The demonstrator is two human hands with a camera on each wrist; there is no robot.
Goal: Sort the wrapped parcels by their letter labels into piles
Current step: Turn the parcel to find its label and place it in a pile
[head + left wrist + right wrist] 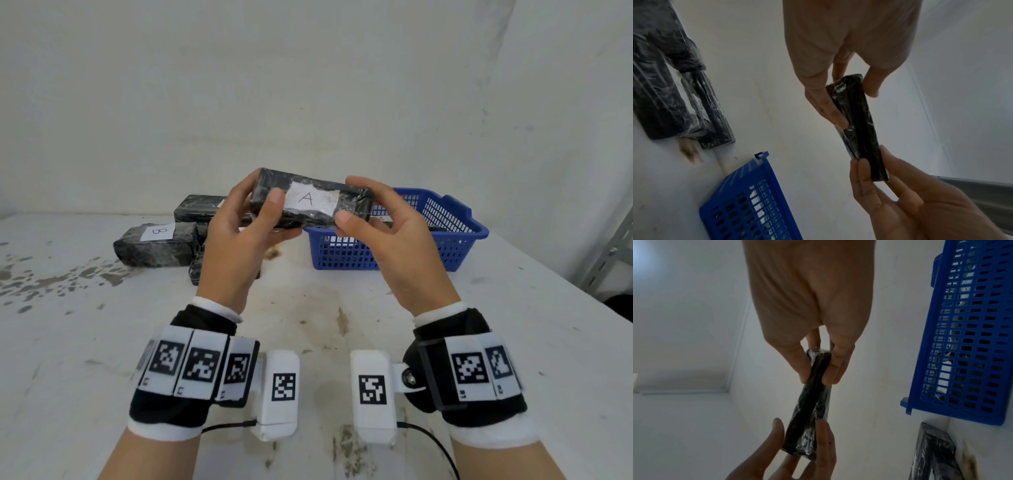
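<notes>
Sorting is under way and unfinished. Several wrapped parcels, one of them the B parcel (156,244), lie grouped toward the far left of the desk (308,342). A blue basket (455,236) stands toward the far right; through its mesh something dark shows inside, with part of a label, so it may serve as one pile; I cannot confirm the letter. The parcel marked A (310,198) is off the desk, raised above its far middle, label facing the person. The left hand (236,236) pinches its left end, thumb on the labelled face, fingers behind. The right hand (387,229) pinches the right end likewise. Judgement: the letter is being read; placement of this parcel remains, and the left group may still need separating.
</notes>
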